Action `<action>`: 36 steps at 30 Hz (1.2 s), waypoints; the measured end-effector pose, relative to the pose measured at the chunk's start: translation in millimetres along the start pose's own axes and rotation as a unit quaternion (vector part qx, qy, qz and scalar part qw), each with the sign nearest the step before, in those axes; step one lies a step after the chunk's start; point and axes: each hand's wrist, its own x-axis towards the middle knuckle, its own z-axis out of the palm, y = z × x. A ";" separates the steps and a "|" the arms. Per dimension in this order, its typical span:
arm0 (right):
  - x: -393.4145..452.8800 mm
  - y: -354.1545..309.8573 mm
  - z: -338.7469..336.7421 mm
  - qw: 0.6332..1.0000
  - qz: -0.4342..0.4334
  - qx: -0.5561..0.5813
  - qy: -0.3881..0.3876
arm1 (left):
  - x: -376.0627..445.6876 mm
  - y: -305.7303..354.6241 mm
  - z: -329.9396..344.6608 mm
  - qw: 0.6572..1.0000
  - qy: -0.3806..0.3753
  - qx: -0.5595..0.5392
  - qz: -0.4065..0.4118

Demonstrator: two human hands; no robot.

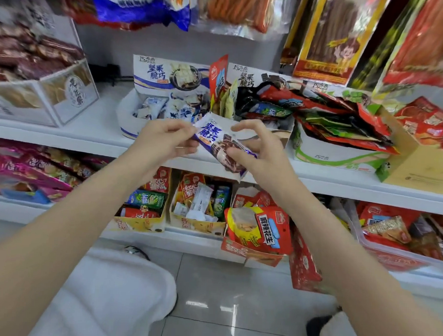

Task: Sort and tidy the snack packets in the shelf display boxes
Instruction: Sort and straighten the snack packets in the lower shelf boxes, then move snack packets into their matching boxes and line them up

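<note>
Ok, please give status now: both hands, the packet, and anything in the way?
Left hand and right hand both grip one white-purple snack packet. Held before white-blue display box. Nothing blocking.

Hanging bags are blurred and cut off by the top edge.
</note>
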 end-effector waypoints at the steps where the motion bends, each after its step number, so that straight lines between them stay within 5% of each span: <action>1: 12.3 -4.8 3.2 1.000 -0.007 -0.005 0.025 | 7.5 -0.3 -8.5 0.996 0.048 0.065 0.040; 4: 53.7 -14.0 17.7 0.999 0.004 -0.014 0.042 | 28.6 -7.9 -42.6 0.899 0.142 0.388 0.147; 8: 108.8 -25.6 57.0 0.999 0.044 0.014 -0.013 | 50.6 -26.9 -79.0 0.828 0.113 0.536 0.117; 14: 158.5 -35.7 112.4 0.973 0.012 -0.221 -0.068 | 52.2 -26.2 -82.2 0.822 0.105 0.546 0.120; 19: 159.7 -16.3 119.9 0.896 -0.078 -0.433 -0.065 | 50.8 -27.2 -85.0 0.810 0.093 0.571 0.096; 24: 155.4 -11.4 108.2 0.866 -0.115 -0.453 -0.179 | 50.4 -29.8 -87.6 0.804 0.083 0.580 0.097; 29: 147.8 -19.0 102.7 0.885 -0.088 -0.412 -0.196 | 48.1 -30.7 -84.6 0.800 0.076 0.587 0.097; 36: 64.6 -11.1 46.4 0.946 -0.159 -0.282 -0.001 | 21.0 -28.3 -69.9 0.833 0.163 0.472 0.236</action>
